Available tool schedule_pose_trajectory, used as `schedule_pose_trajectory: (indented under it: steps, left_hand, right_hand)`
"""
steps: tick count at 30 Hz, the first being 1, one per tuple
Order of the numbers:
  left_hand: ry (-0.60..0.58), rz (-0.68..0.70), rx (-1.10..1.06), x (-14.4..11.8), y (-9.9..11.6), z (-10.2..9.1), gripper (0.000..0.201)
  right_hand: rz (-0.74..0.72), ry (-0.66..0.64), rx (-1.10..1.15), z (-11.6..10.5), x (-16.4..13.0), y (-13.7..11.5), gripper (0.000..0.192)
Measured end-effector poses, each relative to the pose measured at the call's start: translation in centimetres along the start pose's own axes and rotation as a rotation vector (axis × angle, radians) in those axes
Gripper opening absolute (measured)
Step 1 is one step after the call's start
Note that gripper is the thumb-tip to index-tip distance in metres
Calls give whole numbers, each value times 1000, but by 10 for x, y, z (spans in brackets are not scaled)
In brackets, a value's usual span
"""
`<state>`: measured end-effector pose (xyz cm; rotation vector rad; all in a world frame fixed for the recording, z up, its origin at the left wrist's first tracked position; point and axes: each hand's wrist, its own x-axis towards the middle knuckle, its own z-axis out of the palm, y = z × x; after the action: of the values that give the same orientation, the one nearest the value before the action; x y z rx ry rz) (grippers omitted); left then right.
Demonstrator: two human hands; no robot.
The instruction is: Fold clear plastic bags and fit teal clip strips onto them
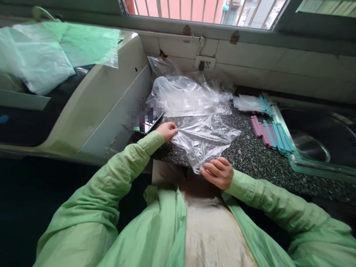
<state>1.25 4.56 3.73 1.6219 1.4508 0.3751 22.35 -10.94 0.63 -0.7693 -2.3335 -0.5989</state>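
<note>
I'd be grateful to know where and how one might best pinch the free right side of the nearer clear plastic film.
Probably at the right corner of the clear plastic film, coming from the right: that corner spreads uncovered across the speckled counter, and the film looks thin and crumpled, so a light pinch should suit it.

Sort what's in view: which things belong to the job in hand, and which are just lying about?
In the job:
clear plastic bag, pinched by the left hand, with the right hand at its near edge
probably the pile of clear bags behind it

Seemingly just lying about:
phone
whitish packet
pink strips and blue strips, though I can't tell whether they go with the bag
</note>
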Motion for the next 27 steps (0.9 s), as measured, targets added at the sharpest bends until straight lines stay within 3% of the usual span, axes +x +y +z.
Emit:
schedule_pose_trajectory:
  steps: [7, 11, 17, 24, 27]
  left_hand:
    - [44, 70, 92, -8, 0, 11, 11]
    - [74, 104, 33, -17, -2, 18, 14]
    - [72, 156, -109, -25, -10, 24, 21]
    - [5, 129, -239, -36, -9, 27, 22]
    - [0, 106, -280, -43, -10, 29, 24]
  right_hand:
    - [51, -8, -36, -30, -17, 8, 17]
    - [112, -5, -48, -42, -21, 10, 20]
    - [247, 32, -61, -44, -31, 5, 30]
    - [262, 29, -87, -45, -42, 5, 26]
    - [389, 66, -21, -44, -57, -8, 27]
